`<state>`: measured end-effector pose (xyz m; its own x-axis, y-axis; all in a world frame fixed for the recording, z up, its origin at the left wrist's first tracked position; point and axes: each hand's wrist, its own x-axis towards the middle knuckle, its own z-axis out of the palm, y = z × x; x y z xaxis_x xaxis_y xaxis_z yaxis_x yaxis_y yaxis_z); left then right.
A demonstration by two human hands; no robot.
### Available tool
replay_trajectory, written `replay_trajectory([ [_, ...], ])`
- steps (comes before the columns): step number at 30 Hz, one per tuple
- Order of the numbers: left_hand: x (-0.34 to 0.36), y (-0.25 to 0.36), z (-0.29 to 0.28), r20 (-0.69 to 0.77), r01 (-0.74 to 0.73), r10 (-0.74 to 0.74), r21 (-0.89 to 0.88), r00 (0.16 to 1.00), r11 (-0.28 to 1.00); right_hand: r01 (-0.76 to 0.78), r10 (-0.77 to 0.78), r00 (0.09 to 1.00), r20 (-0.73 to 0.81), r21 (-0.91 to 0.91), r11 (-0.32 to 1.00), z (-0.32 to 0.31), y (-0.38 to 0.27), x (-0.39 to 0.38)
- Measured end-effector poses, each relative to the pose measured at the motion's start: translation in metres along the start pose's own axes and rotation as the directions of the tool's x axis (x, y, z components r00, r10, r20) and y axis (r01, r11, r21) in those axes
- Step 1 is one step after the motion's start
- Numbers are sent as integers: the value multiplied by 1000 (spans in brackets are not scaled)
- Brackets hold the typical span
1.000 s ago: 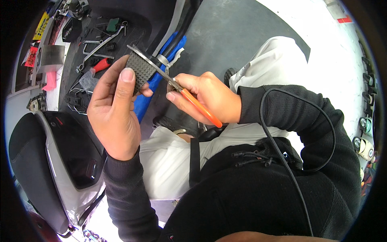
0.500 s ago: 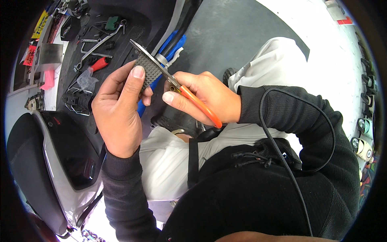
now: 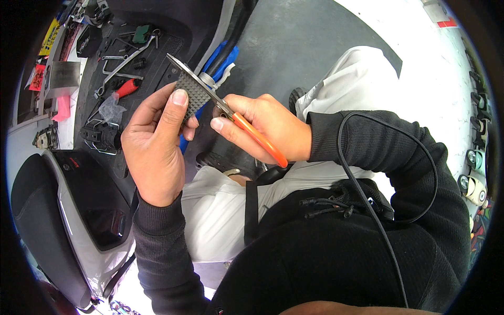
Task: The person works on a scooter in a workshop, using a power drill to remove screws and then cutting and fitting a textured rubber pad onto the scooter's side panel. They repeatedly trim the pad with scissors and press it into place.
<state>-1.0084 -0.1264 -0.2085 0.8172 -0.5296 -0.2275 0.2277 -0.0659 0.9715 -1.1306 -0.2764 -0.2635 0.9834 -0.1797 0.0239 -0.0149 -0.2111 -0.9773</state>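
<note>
The left hand (image 3: 155, 139) is pinching a dark studded pad (image 3: 195, 98) between thumb and fingers. The right hand (image 3: 266, 128) is curling its fingers around orange-handled scissors (image 3: 257, 139), whose blades are lying along the pad's upper right edge. Beyond, a clear crumpled bag (image 3: 112, 108), a red-handled tool (image 3: 127, 87) and a long metal wrench (image 3: 130, 59) are resting on a dark surface (image 3: 165, 47).

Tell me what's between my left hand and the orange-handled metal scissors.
In the head view, a dark grey, studded, flat pad lies between them: your left hand grips it, and the scissors have their blades along its upper-right edge.
</note>
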Motion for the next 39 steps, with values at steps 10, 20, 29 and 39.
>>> replay_trajectory([
  [10,0,-2,0,13,14,-13,-50,1000,999,8,-11,996,-84,-30,1000,5,1,-1],
  [20,4,-8,-10,34,32,-27,-155,999,987,83,-87,980,-181,-31,996,7,8,12],
  [29,8,-4,-22,42,-38,50,-246,998,968,-155,155,985,-78,9,988,-1,9,13],
  [39,8,-2,-17,58,-2,19,-278,998,961,-119,119,993,7,10,993,-2,11,10],
])
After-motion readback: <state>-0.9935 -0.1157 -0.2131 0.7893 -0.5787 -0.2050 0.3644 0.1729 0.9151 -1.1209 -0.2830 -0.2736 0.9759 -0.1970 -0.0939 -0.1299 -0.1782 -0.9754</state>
